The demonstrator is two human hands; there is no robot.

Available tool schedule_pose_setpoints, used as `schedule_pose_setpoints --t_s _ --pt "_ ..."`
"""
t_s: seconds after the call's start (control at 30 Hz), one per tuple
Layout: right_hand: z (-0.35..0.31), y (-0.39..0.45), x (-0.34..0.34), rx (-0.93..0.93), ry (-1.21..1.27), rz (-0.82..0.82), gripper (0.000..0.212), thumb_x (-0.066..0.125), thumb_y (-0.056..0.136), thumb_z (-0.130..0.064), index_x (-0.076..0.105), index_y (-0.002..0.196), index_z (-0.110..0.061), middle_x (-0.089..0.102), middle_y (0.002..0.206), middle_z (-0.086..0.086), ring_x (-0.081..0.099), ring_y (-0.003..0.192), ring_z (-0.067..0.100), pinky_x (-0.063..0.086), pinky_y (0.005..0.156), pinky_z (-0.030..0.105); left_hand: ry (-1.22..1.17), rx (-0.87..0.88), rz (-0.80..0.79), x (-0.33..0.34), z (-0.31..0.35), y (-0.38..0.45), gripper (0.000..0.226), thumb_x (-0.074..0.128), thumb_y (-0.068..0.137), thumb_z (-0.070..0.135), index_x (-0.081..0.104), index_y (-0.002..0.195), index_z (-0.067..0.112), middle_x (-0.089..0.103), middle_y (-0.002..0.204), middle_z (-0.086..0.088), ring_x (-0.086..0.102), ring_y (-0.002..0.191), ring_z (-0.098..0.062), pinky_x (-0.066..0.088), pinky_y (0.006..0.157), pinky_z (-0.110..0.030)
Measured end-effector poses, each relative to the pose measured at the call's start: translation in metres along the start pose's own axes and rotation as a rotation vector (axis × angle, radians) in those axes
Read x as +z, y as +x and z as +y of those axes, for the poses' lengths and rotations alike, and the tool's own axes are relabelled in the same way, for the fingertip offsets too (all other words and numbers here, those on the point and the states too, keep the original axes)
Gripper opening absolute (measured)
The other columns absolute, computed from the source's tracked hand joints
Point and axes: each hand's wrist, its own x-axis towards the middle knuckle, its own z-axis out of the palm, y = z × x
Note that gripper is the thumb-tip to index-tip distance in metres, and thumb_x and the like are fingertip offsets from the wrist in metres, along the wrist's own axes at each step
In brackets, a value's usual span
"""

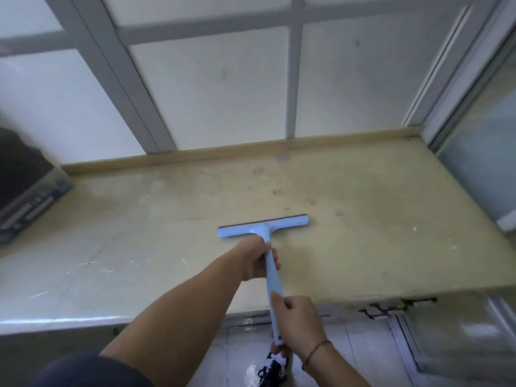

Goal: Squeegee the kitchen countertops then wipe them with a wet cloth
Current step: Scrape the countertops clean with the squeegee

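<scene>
Squeegee [264, 228] flat on the beige countertop [363, 247], mid-surface — my left hand [258, 259] grips the handle high, my right hand [300, 321] clamps its end; the blade seems to be touching.

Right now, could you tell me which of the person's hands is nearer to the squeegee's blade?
The left hand. It holds the handle just below the blade on the countertop. The right hand holds the handle's lower end, out past the counter's front edge.
</scene>
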Motion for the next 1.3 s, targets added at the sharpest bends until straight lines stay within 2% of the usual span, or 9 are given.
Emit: schedule_pose_setpoints --t_s 0.1,0.3,0.4,0.5,0.67,0.73,0.87,1.07,1.3 --pt "0.015 -0.017 0.002 -0.028 -0.054 0.038 0.049 0.049 0.099 -0.029 0.052 0.056 -0.006 0.051 0.034 -0.002 0.051 0.029 0.009 0.032 0.031 0.015 -0.008 0.008 0.008 0.002 -0.019 -0.013 0.029 0.037 0.103 0.015 0.052 0.08 0.003 0.051 0.068 -0.008 0.052 0.059 -0.022 0.051 0.05 -0.03" --pt "0.029 -0.039 0.0 0.013 0.057 -0.002 0.047 0.048 0.099 -0.031 0.058 0.068 0.003 0.06 0.056 0.016 0.057 0.035 0.025 0.042 0.035 0.024 -0.004 0.026 0.046 0.007 -0.04 -0.027 0.025 0.039 0.102 0.017 0.053 0.09 0.0 0.054 0.07 -0.008 0.054 0.059 -0.024 0.05 0.05 -0.03" --pt "0.038 -0.046 0.0 0.018 0.054 -0.007 0.046 0.047 0.098 -0.032 0.061 0.076 0.006 0.06 0.055 0.015 0.055 0.035 0.026 0.043 0.035 0.026 -0.002 0.022 0.048 0.01 -0.049 -0.033 0.024 0.04 0.102 0.017 0.053 0.092 0.0 0.054 0.07 -0.008 0.055 0.06 -0.024 0.05 0.047 -0.028" --pt "0.049 -0.053 0.002 -0.005 0.023 -0.02 0.045 0.046 0.099 -0.033 0.059 0.068 -0.003 0.06 0.049 0.008 0.056 0.037 0.022 0.045 0.037 0.026 0.006 -0.002 0.045 0.009 -0.061 -0.036 0.024 0.041 0.101 0.019 0.054 0.09 0.001 0.056 0.069 -0.008 0.056 0.061 -0.024 0.05 0.047 -0.027" --pt "0.062 -0.057 0.005 -0.021 -0.103 -0.038 0.049 0.044 0.095 -0.05 0.062 0.066 -0.015 0.069 0.059 0.005 0.07 0.058 0.019 0.059 0.063 0.036 0.005 -0.015 0.055 0.01 -0.074 -0.044 0.027 0.041 0.102 0.021 0.055 0.087 0.003 0.055 0.066 -0.008 0.055 0.06 -0.024 0.05 0.052 -0.029" --pt "0.06 -0.057 0.001 -0.046 -0.063 -0.08 0.046 0.045 0.097 -0.048 0.06 0.069 -0.015 0.067 0.058 0.004 0.07 0.058 0.019 0.059 0.06 0.036 0.008 -0.01 0.052 0.011 -0.07 -0.046 0.027 0.041 0.102 0.021 0.054 0.086 0.003 0.055 0.067 -0.008 0.055 0.06 -0.023 0.05 0.051 -0.028" --pt "0.048 -0.056 -0.017 -0.057 0.143 -0.116 0.041 0.047 0.099 -0.038 0.061 0.085 -0.002 0.065 0.06 0.013 0.062 0.046 0.029 0.045 0.039 0.029 -0.042 0.045 0.009 0.022 -0.052 -0.048 0.029 0.04 0.103 0.019 0.055 0.082 0.004 0.056 0.069 -0.007 0.056 0.059 -0.021 0.051 0.053 -0.028" --pt "0.01 -0.005 -0.074 -0.146 0.157 0.016 0.048 0.051 0.098 -0.039 0.056 0.068 -0.001 0.063 0.059 0.016 0.06 0.041 0.027 0.048 0.043 0.032 -0.058 0.155 -0.082 0.074 0.022 -0.02 0.03 0.041 0.102 0.02 0.055 0.081 0.005 0.055 0.068 -0.006 0.056 0.059 -0.02 0.051 0.059 -0.032" --pt "-0.049 0.088 -0.151 -0.141 0.274 0.067 0.042 0.051 0.099 -0.027 0.061 0.083 0.01 0.061 0.063 0.016 0.06 0.043 0.028 0.046 0.04 0.026 -0.066 0.173 -0.139 0.129 0.131 0.044 0.032 0.038 0.104 0.021 0.051 0.08 0.005 0.052 0.073 -0.007 0.053 0.063 -0.02 0.05 0.061 -0.031"
